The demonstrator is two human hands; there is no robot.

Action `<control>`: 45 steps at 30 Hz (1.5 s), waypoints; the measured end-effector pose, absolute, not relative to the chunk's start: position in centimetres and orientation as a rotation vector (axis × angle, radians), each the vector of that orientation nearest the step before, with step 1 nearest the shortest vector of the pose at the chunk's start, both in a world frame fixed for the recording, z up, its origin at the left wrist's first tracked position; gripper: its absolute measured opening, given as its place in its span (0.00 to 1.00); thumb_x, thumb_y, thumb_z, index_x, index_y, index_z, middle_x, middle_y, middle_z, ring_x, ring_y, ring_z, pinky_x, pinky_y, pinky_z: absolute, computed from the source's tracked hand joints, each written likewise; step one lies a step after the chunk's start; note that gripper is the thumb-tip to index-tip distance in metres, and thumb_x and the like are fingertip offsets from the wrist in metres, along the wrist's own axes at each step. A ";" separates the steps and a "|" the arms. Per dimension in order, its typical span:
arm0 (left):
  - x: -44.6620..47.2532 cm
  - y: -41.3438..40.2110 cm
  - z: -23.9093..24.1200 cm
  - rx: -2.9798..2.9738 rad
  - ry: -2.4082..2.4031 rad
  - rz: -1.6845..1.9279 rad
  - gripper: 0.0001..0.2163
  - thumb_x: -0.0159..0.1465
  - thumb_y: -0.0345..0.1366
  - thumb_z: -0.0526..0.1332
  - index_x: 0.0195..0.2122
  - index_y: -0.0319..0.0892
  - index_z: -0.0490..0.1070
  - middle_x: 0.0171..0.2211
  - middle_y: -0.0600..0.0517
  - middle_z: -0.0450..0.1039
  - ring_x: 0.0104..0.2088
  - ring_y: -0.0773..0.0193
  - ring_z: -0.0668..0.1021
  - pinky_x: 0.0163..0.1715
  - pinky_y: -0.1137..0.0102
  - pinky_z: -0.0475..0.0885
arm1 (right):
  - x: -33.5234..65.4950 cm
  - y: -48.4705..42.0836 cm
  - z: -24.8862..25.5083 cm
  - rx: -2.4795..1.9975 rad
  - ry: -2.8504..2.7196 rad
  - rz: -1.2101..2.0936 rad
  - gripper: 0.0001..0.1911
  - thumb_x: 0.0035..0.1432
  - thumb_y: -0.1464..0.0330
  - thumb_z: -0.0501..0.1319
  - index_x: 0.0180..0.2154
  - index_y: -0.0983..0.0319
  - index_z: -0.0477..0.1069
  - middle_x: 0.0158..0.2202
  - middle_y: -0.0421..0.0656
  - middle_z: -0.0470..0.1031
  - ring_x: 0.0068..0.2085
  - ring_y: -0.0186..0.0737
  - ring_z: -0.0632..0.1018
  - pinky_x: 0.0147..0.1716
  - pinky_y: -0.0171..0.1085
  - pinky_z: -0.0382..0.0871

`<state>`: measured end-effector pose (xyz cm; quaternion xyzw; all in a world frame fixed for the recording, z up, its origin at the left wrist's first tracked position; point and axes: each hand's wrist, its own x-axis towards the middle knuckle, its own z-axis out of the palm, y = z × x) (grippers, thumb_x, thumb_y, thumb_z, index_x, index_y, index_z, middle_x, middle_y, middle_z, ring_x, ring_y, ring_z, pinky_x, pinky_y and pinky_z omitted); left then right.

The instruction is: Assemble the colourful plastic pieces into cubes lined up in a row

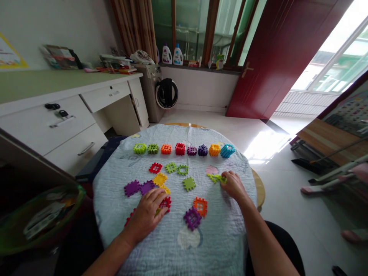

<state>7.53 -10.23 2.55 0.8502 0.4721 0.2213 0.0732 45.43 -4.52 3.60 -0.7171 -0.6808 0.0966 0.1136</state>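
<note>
My left hand [149,212] lies flat, fingers stretched, over red and yellow puzzle tiles [166,203] on the quilted round table [172,249]. At the table's right side, my right hand [233,186] pinches a light green tile [215,178]. Loose flat tiles lie between my hands: purple [132,188], yellow [160,178], green [189,184], red [155,168], orange [200,206] and another purple [192,218]. A row of assembled colour cubes [180,148] runs along the far edge, ending in a blue cube [227,150].
A white desk with drawers [71,119] stands to the left, keys [56,109] hanging in one drawer. A green basket [37,222] sits at lower left. A washing machine [163,94] is behind the table, a red door [276,57] to the right.
</note>
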 end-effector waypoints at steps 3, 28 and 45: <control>8.0 -10.1 2.5 2.547 1.438 0.661 0.17 0.63 0.40 0.59 0.54 0.48 0.69 0.53 0.48 0.72 0.55 0.55 0.72 0.57 0.55 0.69 | 45.4 -4.2 4.1 -2.094 -1.964 0.280 0.14 0.49 0.74 0.58 0.39 0.64 0.73 0.38 0.47 0.74 0.41 0.41 0.71 0.42 0.36 0.58; 8.0 -10.6 2.3 2.586 1.469 0.722 0.17 0.64 0.40 0.58 0.53 0.48 0.69 0.52 0.48 0.74 0.53 0.54 0.74 0.56 0.55 0.70 | 41.4 -3.3 3.2 -2.018 -1.427 0.230 0.14 0.56 0.63 0.55 0.41 0.61 0.73 0.32 0.44 0.74 0.36 0.42 0.72 0.39 0.38 0.62; 7.8 -10.1 3.5 2.586 1.431 0.724 0.15 0.65 0.43 0.58 0.52 0.47 0.70 0.51 0.48 0.74 0.53 0.55 0.73 0.56 0.54 0.68 | 43.3 -4.5 3.3 -2.023 -2.064 0.347 0.24 0.52 0.76 0.56 0.51 0.55 0.72 0.50 0.45 0.73 0.50 0.46 0.69 0.44 0.39 0.57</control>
